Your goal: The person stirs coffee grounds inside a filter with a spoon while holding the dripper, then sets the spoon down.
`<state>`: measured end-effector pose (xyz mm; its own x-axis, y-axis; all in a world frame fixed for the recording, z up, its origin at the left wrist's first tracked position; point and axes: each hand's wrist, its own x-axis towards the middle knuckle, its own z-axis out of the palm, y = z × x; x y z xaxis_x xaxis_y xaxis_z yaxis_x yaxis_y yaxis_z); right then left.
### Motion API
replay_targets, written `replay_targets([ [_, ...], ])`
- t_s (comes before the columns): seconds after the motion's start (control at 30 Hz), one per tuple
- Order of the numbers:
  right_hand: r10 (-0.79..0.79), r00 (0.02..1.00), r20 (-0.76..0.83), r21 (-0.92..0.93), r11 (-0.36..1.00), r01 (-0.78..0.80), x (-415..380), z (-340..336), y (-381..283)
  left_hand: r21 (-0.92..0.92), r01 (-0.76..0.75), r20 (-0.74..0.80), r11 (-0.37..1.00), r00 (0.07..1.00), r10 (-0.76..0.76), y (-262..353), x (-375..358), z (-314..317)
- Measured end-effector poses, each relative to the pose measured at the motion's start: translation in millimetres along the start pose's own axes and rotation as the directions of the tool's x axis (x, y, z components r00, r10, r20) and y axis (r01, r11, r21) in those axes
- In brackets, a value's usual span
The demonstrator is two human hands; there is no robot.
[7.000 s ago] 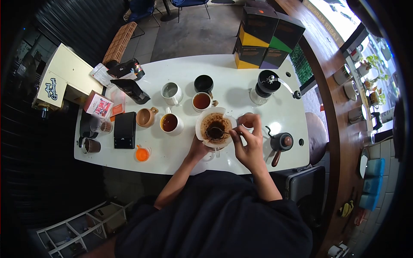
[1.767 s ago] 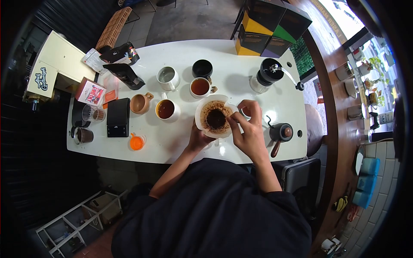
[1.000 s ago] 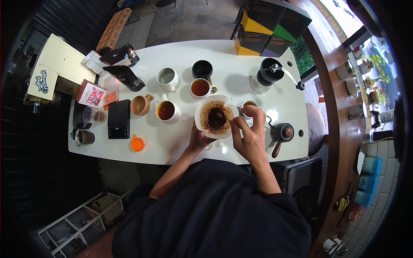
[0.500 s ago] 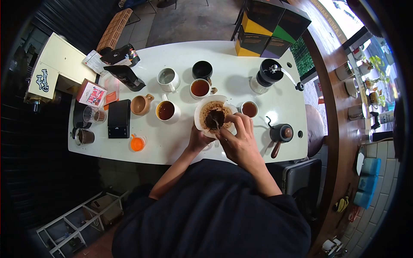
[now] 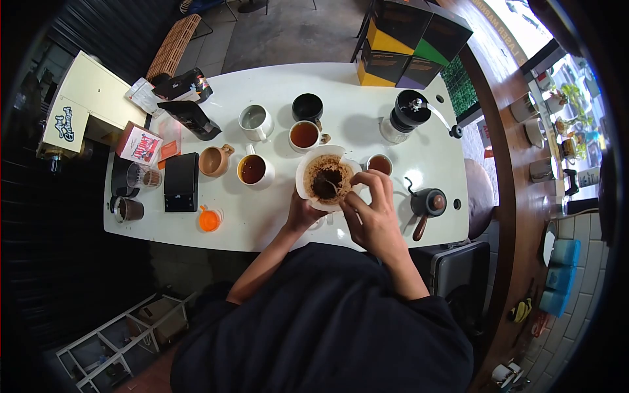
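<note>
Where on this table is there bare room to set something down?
Between the black cup and the hand grinder, and along the near edge between the orange container and the left hand. It's crowded around the paper coffee filter, with mugs and the right hand close by, and left of the scale.

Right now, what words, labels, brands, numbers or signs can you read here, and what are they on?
"LASER MARKIN", end unclear: the window.
Cream cabinet: script lettering, not surely legible.
Red-and-white box: bold red letters, too blurred.
Stacked black boxes: print too small.
No numbers I can read.
</note>
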<state>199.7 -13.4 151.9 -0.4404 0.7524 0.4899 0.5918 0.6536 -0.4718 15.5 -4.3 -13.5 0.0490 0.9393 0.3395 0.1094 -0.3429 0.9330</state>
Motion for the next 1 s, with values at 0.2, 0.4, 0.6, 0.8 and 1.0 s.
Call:
replay_targets([
  [0.2, -0.012, 1.0, -0.019, 0.015, 1.0, 0.012, 5, -13, -2, -0.034, 0.014, -0.014, 0.999, 1.0, -0.014, 2, -1, 0],
  [0.4, -0.007, 1.0, 0.0, -0.04, 0.999, 0.007, 4, -1, 11, -0.059, 0.055, -0.009, 0.997, 0.998, -0.056, 9, 1, -1],
  [0.6, 0.014, 0.998, -0.055, -0.091, 0.996, -0.019, 5, -5, 15, -0.036, 0.043, -0.024, 0.998, 0.999, -0.044, -3, -3, 2],
  [0.8, -0.041, 0.999, -0.005, 0.006, 0.999, 0.041, 6, 15, 20, -0.113, 0.054, -0.042, 0.992, 0.997, -0.059, 2, -4, 0],
  [1.0, -0.049, 0.997, -0.051, 0.076, 0.996, 0.053, 11, -3, 10, 0.006, 0.03, -0.008, 1.0, 1.0, -0.03, -2, -4, -1],
])
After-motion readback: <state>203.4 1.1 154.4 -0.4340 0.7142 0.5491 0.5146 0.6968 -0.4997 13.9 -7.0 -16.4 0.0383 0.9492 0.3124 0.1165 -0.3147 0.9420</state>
